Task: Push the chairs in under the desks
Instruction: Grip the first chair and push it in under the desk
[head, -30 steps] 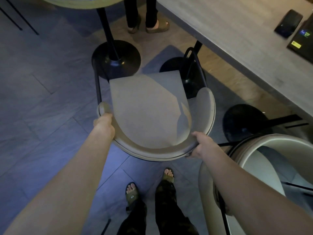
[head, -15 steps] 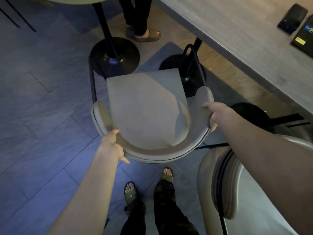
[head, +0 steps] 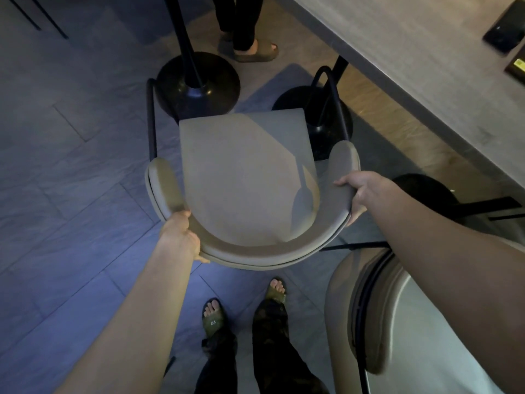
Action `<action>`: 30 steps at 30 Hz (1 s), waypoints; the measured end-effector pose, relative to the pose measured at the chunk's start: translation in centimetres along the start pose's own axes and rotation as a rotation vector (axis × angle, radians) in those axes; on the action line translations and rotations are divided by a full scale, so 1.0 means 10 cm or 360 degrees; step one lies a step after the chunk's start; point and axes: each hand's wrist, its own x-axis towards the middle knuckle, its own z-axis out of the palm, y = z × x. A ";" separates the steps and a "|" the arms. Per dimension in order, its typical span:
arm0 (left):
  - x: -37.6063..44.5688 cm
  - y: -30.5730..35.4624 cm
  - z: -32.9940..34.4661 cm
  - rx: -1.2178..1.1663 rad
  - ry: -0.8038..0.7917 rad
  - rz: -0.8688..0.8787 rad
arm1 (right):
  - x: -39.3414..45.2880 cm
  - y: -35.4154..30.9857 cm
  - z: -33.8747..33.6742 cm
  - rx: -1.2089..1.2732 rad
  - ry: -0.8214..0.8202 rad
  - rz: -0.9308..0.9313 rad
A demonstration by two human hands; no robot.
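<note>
A beige chair (head: 244, 180) with a curved backrest and black metal legs stands in front of me on the tiled floor, its seat facing away. My left hand (head: 180, 237) grips the left rear curve of the backrest. My right hand (head: 359, 191) grips the right arm of the backrest. The grey desk (head: 426, 61) runs along the upper right, its edge beyond and to the right of the chair. The chair's front right leg stands by the desk's black round base (head: 289, 102).
A second beige chair (head: 397, 322) stands close at my right, under my right forearm. Another black pedestal base (head: 199, 81) sits ahead left. A person's sandalled foot (head: 255, 51) is beyond it. A dark phone (head: 504, 29) lies on the desk. My own feet are below the chair.
My left hand slid back along the backrest from the left arm to the rear curve, and my right hand moved forward onto the right arm. The chair turned slightly.
</note>
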 end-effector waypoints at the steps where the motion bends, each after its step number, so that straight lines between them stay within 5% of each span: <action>1: -0.01 0.00 -0.01 -0.0011 -0.0002 0.0063 | 0.02 0.01 0.00 0.0013 -0.0017 -0.0028; 10: 0.38 0.05 -0.25 -0.0243 0.0079 0.0515 | 0.07 0.67 0.10 0.0259 -0.0083 -0.0130; 23: 1.34 0.62 0.04 0.0144 -0.0038 0.0729 | -0.06 1.41 0.17 0.0840 -0.0043 -0.0010; 30: 0.44 0.68 0.24 0.0291 -0.0158 0.0817 | -0.05 1.61 0.27 0.1027 0.0017 0.0036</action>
